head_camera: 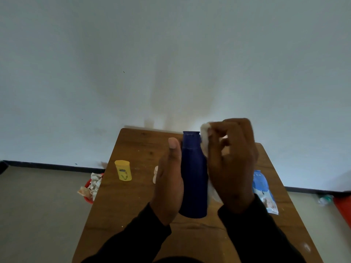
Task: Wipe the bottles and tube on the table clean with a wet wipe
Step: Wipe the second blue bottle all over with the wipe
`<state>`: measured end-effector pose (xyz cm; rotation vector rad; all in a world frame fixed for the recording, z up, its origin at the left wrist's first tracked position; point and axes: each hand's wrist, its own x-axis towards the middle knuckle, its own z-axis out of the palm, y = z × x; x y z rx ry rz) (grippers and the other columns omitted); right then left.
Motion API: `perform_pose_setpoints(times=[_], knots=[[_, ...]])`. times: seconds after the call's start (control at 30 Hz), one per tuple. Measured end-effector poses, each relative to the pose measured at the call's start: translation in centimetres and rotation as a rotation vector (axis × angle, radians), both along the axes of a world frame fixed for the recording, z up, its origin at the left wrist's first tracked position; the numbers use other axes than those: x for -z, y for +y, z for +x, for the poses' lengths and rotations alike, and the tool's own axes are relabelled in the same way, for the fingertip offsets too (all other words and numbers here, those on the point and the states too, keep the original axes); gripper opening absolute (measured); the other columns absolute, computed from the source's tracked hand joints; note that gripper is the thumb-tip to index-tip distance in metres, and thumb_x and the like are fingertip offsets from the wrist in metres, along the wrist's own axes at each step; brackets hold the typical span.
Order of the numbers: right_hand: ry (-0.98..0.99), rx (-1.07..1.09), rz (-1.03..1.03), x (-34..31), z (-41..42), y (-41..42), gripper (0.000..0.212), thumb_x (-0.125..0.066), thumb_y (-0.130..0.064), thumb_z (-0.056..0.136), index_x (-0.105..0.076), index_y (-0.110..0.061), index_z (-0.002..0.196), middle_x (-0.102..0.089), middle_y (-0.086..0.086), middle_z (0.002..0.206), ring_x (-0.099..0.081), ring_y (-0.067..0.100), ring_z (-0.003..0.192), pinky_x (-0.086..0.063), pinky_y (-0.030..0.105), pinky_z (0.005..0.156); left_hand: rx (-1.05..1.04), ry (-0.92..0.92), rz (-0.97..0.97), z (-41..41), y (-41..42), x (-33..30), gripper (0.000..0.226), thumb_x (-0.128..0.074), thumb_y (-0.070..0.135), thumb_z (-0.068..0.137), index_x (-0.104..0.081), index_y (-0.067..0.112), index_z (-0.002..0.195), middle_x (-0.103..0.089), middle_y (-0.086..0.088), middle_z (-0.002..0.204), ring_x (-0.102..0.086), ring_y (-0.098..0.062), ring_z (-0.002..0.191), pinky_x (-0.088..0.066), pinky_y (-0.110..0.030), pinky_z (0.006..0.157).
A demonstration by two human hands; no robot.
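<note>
A tall dark blue bottle [193, 179] is held up over the wooden table [133, 205] between both hands. My left hand [169, 183] grips its left side, thumb pointing up along the neck. My right hand [231, 164] holds a white wet wipe [205, 130] against the bottle's right side, near the cap; more of the wipe hangs below the palm. A small yellow bottle [123, 170] stands upright on the table's left part. Something pale [155, 174] shows behind my left hand, mostly hidden.
A blue and white wet wipe pack [265, 192] lies on the table's right side. A red bin [91, 186] with crumpled white wipes stands on the floor left of the table. The table's far edge meets a white wall. A red object [343, 207] lies on the floor at right.
</note>
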<state>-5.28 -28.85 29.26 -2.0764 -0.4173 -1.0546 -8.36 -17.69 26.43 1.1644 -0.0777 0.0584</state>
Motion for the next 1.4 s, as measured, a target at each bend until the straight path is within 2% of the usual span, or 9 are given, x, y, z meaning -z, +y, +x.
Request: perform_pose_setpoints(times=[0.1,0.23,0.33,0.57,0.67,0.87,1.03,1.2,1.4], knots=[[0.183,-0.037,0.364,-1.2,0.7,-1.3,0.006,-0.06,-0.008,0.099,-0.062,-0.014,0.1,-0.07,0.002,0.094,-0.066,0.005,0.087,-0.054,0.021,0.07,-0.025,-0.106,0.102,0.2,0.5,-0.4,0.027,-0.057,0.048,0.089,-0.066,0.024,0.097,-0.068,-0.002,0.075,-0.062,-0.017,0.059,-0.053,-0.024,0.057],[0.463,-0.372,0.763,-3.4,-0.6,-2.0,0.016,-0.048,-0.009,0.104,-0.059,0.002,0.108,-0.07,0.009,0.072,-0.071,0.024,0.065,-0.059,0.035,0.059,-0.134,-0.315,0.348,0.7,1.3,0.0,0.022,-0.066,0.037,0.081,-0.057,0.022,0.093,-0.064,-0.002,0.083,-0.06,-0.009,0.062,-0.05,-0.014,0.06],[0.465,-0.385,0.592,-4.0,-2.1,-2.0,0.011,-0.057,-0.006,0.099,-0.062,0.002,0.094,-0.058,0.006,0.06,-0.053,0.017,0.048,-0.045,0.027,0.048,-0.204,-0.428,0.535,1.1,2.0,0.6,0.016,-0.068,0.027,0.084,-0.054,0.023,0.09,-0.062,-0.001,0.082,-0.06,-0.009,0.065,-0.047,-0.011,0.062],[0.385,-0.466,0.004,-4.5,-4.3,-1.4,0.006,-0.074,-0.02,0.087,-0.071,-0.02,0.082,-0.066,-0.008,0.079,-0.067,0.016,0.075,-0.052,0.026,0.061,-0.207,-0.548,0.742,1.4,2.5,1.1,0.02,-0.064,0.031,0.08,-0.056,0.024,0.097,-0.063,0.017,0.081,-0.059,0.004,0.073,-0.047,-0.007,0.067],[0.37,-0.463,-0.139,-3.7,-3.8,-1.5,0.003,-0.072,-0.028,0.087,-0.07,-0.03,0.086,-0.064,-0.008,0.084,-0.065,0.011,0.079,-0.05,0.024,0.063,-0.218,-0.605,0.753,1.3,2.4,1.0,0.021,-0.064,0.035,0.083,-0.059,0.02,0.096,-0.065,0.011,0.083,-0.061,0.002,0.077,-0.045,-0.001,0.075],[0.27,-0.219,-0.027,-2.7,-3.0,-2.4,0.007,-0.067,-0.027,0.09,-0.066,-0.022,0.085,-0.062,-0.008,0.084,-0.063,0.01,0.078,-0.047,0.018,0.063,-0.275,-0.694,0.794,1.4,2.3,0.7,0.035,-0.059,0.056,0.086,-0.058,0.023,0.099,-0.069,0.007,0.08,-0.061,0.0,0.076,-0.047,-0.003,0.069],[0.3,-0.466,0.003,-3.2,-4.1,-1.7,0.007,-0.074,-0.013,0.086,-0.071,-0.02,0.084,-0.065,-0.001,0.081,-0.066,0.017,0.078,-0.051,0.028,0.065,-0.277,-0.719,0.734,1.3,2.1,0.6,0.025,-0.057,0.048,0.093,-0.06,0.023,0.094,-0.066,0.005,0.087,-0.059,0.012,0.076,-0.044,0.001,0.073],[0.252,-0.193,0.02,-1.4,-2.3,-2.0,0.019,-0.075,-0.011,0.087,-0.066,-0.028,0.088,-0.06,-0.002,0.082,-0.06,0.009,0.077,-0.045,0.016,0.063,-0.25,-0.72,0.771,1.0,2.0,0.5,0.024,-0.073,0.03,0.082,-0.071,0.011,0.095,-0.07,0.008,0.086,-0.064,-0.003,0.076,-0.049,-0.008,0.071],[0.302,-0.45,0.055,-1.8,-3.6,-1.6,0.007,-0.071,-0.02,0.088,-0.073,-0.026,0.092,-0.062,0.002,0.083,-0.063,0.018,0.079,-0.051,0.032,0.063,-0.257,-0.697,0.668,1.1,2.0,0.6,0.016,-0.073,0.025,0.08,-0.069,0.01,0.084,-0.071,-0.001,0.072,-0.064,-0.008,0.063,-0.054,-0.021,0.06]])
